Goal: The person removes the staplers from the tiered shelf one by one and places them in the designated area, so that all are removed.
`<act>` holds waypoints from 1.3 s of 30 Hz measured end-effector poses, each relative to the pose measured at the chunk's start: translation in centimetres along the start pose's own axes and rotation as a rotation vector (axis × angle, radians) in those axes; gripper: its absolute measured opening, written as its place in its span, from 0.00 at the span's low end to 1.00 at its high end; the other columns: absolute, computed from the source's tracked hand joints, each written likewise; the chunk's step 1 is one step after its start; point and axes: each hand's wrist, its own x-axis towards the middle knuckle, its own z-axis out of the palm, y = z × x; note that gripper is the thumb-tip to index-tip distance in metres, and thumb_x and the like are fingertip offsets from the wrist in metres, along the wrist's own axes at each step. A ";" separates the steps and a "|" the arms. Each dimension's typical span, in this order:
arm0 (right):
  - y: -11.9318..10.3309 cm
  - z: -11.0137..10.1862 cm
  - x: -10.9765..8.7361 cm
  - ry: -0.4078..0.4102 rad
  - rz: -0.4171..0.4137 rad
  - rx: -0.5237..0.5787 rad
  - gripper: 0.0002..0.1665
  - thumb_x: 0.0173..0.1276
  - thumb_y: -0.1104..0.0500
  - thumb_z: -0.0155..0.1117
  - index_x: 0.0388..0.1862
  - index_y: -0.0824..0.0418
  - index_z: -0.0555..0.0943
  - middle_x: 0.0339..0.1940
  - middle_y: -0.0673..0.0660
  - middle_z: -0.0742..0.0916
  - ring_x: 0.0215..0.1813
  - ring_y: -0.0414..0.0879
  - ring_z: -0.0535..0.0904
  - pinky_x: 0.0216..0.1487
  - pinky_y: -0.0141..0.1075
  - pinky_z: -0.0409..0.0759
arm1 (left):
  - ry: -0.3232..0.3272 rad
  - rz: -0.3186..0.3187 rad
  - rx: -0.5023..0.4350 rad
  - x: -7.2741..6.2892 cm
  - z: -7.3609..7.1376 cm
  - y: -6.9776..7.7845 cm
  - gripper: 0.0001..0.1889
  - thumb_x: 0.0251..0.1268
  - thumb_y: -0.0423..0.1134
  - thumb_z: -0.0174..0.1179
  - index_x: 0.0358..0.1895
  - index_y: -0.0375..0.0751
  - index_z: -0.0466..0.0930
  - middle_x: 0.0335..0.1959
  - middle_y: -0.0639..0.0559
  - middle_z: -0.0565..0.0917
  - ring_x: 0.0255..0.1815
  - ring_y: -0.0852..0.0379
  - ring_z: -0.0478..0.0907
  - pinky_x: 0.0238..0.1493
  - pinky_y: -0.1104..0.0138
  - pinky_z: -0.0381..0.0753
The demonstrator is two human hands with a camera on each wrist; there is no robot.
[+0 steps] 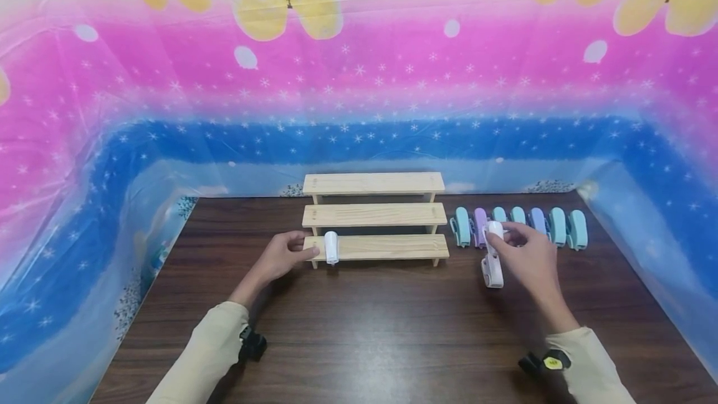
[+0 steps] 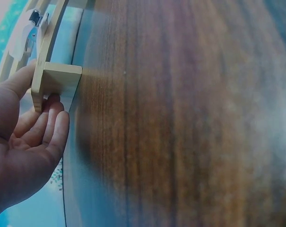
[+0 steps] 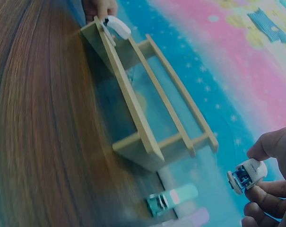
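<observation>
A wooden three-step stand [image 1: 387, 247] stands at the back of the table. My left hand [image 1: 285, 255] grips the left end of its lowest step, thumb above and fingers [image 2: 57, 127] below the board. Close to that thumb, a white stapler [image 1: 331, 248] sits on the lowest step. To the right of the stand, my right hand [image 1: 526, 254] pinches another white stapler [image 3: 249, 174] between thumb and fingers, raised above the table. Just below it in the head view is a further white stapler [image 1: 492, 273].
A row of small staplers in teal, purple and blue stands right of the stand, among them a teal stapler [image 1: 462, 227] and a purple stapler [image 1: 479, 227]. My right hand partly covers the row. A patterned cloth [image 1: 359, 80] hangs behind the dark wooden table [image 1: 381, 335].
</observation>
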 end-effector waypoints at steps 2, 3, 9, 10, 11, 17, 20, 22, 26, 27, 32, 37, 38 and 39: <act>0.7 -0.4 0.0 0.001 0.026 -0.004 0.36 0.68 0.35 0.67 0.62 0.61 0.83 0.42 0.61 0.87 0.42 0.53 0.78 0.34 0.38 0.75 | -0.002 -0.001 -0.002 0.0 0.0 0.0 0.29 0.70 0.44 0.68 0.64 0.25 0.75 0.56 0.32 0.84 0.57 0.40 0.82 0.57 0.52 0.83; 1.0 -0.5 0.0 0.005 0.033 -0.007 0.36 0.68 0.35 0.67 0.62 0.60 0.83 0.42 0.61 0.87 0.42 0.52 0.78 0.34 0.38 0.75 | -0.003 0.000 -0.002 0.0 0.0 0.0 0.29 0.70 0.44 0.68 0.64 0.25 0.75 0.56 0.32 0.84 0.57 0.40 0.82 0.57 0.52 0.83; 3.0 -1.3 0.1 0.026 0.054 -0.029 0.37 0.68 0.35 0.67 0.63 0.60 0.83 0.42 0.62 0.88 0.42 0.51 0.76 0.35 0.37 0.71 | -0.002 0.001 0.000 0.0 0.0 0.1 0.29 0.70 0.43 0.68 0.64 0.24 0.75 0.56 0.32 0.84 0.56 0.40 0.82 0.56 0.52 0.83; 3.3 -1.3 0.1 0.027 0.055 -0.029 0.37 0.68 0.35 0.67 0.63 0.61 0.83 0.43 0.62 0.88 0.42 0.51 0.76 0.35 0.37 0.71 | -0.002 0.000 -0.002 -0.1 0.0 0.1 0.29 0.70 0.43 0.68 0.64 0.24 0.75 0.56 0.32 0.84 0.56 0.40 0.82 0.56 0.53 0.83; 3.6 -1.4 0.2 0.028 0.055 -0.031 0.37 0.68 0.35 0.67 0.63 0.61 0.83 0.43 0.62 0.88 0.42 0.51 0.76 0.35 0.38 0.71 | -0.002 -0.002 -0.004 -0.1 0.0 0.1 0.29 0.70 0.43 0.68 0.64 0.24 0.75 0.56 0.32 0.84 0.56 0.40 0.82 0.56 0.53 0.83; 5.0 -1.2 0.1 -0.003 0.114 -0.027 0.38 0.69 0.35 0.65 0.64 0.63 0.82 0.46 0.64 0.86 0.46 0.54 0.76 0.38 0.39 0.72 | 0.000 -0.004 -0.007 -0.2 -0.1 0.2 0.28 0.70 0.43 0.68 0.64 0.25 0.75 0.56 0.32 0.84 0.57 0.40 0.82 0.56 0.53 0.83; 5.6 -1.1 0.0 -0.022 0.143 -0.034 0.39 0.69 0.34 0.64 0.65 0.63 0.81 0.47 0.65 0.86 0.47 0.55 0.77 0.39 0.39 0.72 | 0.000 -0.001 -0.007 -0.1 -0.1 0.2 0.28 0.70 0.43 0.68 0.64 0.25 0.76 0.56 0.32 0.84 0.56 0.40 0.82 0.56 0.53 0.83; 6.1 -0.9 0.0 -0.029 0.148 -0.040 0.39 0.69 0.34 0.64 0.65 0.63 0.81 0.47 0.65 0.86 0.45 0.55 0.77 0.38 0.39 0.73 | -0.005 0.006 -0.005 -0.1 -0.1 0.2 0.27 0.70 0.43 0.67 0.63 0.25 0.76 0.55 0.32 0.84 0.56 0.40 0.82 0.55 0.53 0.84; 7.1 -0.6 0.1 -0.037 0.139 -0.061 0.39 0.69 0.35 0.66 0.64 0.63 0.81 0.45 0.64 0.87 0.43 0.54 0.78 0.36 0.38 0.73 | -0.010 0.014 -0.002 -0.1 -0.1 0.3 0.27 0.70 0.43 0.67 0.63 0.25 0.76 0.55 0.33 0.84 0.56 0.40 0.83 0.55 0.52 0.84; 7.3 -0.4 0.1 -0.044 0.141 -0.064 0.39 0.69 0.35 0.66 0.64 0.64 0.81 0.45 0.65 0.87 0.43 0.55 0.78 0.37 0.38 0.73 | -0.012 0.016 -0.002 -0.1 -0.1 0.3 0.27 0.70 0.43 0.67 0.63 0.25 0.76 0.55 0.33 0.84 0.56 0.40 0.83 0.56 0.52 0.84; 8.0 0.1 0.0 -0.078 0.158 -0.072 0.40 0.70 0.35 0.65 0.65 0.66 0.80 0.48 0.68 0.87 0.45 0.57 0.78 0.38 0.40 0.73 | -0.012 0.014 -0.004 -0.2 -0.1 0.3 0.28 0.70 0.43 0.67 0.63 0.25 0.76 0.56 0.32 0.84 0.57 0.40 0.82 0.57 0.51 0.83; 8.3 0.4 -0.2 -0.100 0.155 -0.093 0.40 0.70 0.35 0.64 0.63 0.67 0.80 0.50 0.69 0.86 0.47 0.59 0.79 0.41 0.43 0.75 | -0.008 0.005 -0.003 -0.2 -0.2 0.5 0.28 0.70 0.44 0.68 0.64 0.25 0.75 0.56 0.32 0.84 0.58 0.39 0.82 0.58 0.50 0.82; 8.4 0.5 -0.2 -0.103 0.156 -0.096 0.40 0.70 0.35 0.64 0.63 0.67 0.80 0.50 0.69 0.86 0.47 0.59 0.79 0.41 0.43 0.75 | -0.009 0.004 -0.003 -0.2 -0.2 0.5 0.29 0.70 0.44 0.68 0.64 0.25 0.75 0.56 0.32 0.84 0.58 0.39 0.82 0.58 0.50 0.82; 8.4 0.5 -0.2 -0.106 0.156 -0.100 0.40 0.70 0.35 0.65 0.63 0.67 0.80 0.50 0.69 0.86 0.48 0.59 0.79 0.41 0.43 0.74 | -0.009 0.004 -0.004 -0.3 -0.2 0.5 0.29 0.70 0.43 0.68 0.64 0.25 0.75 0.56 0.32 0.84 0.58 0.39 0.82 0.58 0.50 0.82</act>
